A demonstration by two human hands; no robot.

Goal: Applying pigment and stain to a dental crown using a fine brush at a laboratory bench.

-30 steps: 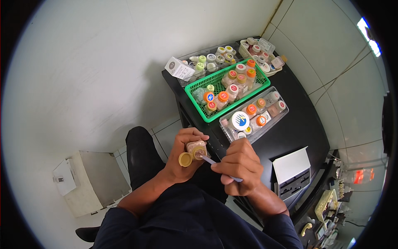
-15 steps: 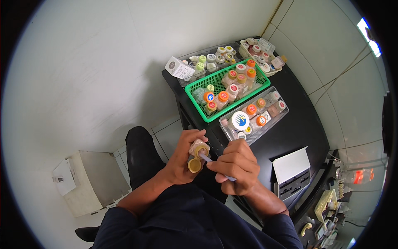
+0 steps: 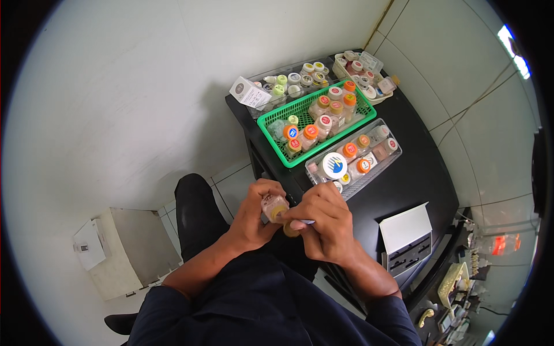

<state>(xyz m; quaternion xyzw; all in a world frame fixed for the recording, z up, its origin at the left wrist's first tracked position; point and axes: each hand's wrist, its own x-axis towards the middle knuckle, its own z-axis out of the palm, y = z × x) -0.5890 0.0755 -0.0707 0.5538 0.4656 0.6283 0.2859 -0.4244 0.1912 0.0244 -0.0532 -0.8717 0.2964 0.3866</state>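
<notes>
My left hand is closed around a small clear bottle with pinkish contents and a gold neck. Its gold flip cap hangs open on the side toward my right hand. Right at the bottle's mouth, my right hand is closed on a thin pale lilac stick, perhaps a spatula. The fingers hide most of the stick, and whether its tip is inside the bottle cannot be seen. Both hands are above my lap, at the near edge of a black table.
A green basket and a clear plastic tray hold several capped bottles. Behind them are small jars, a white carton and a cream basket. An open flat case lies at the right. Walls bound the far side.
The bottle has turned in my left hand, so its open cap has swung right. My right hand has shifted slightly up and left, covering more of the stick.
</notes>
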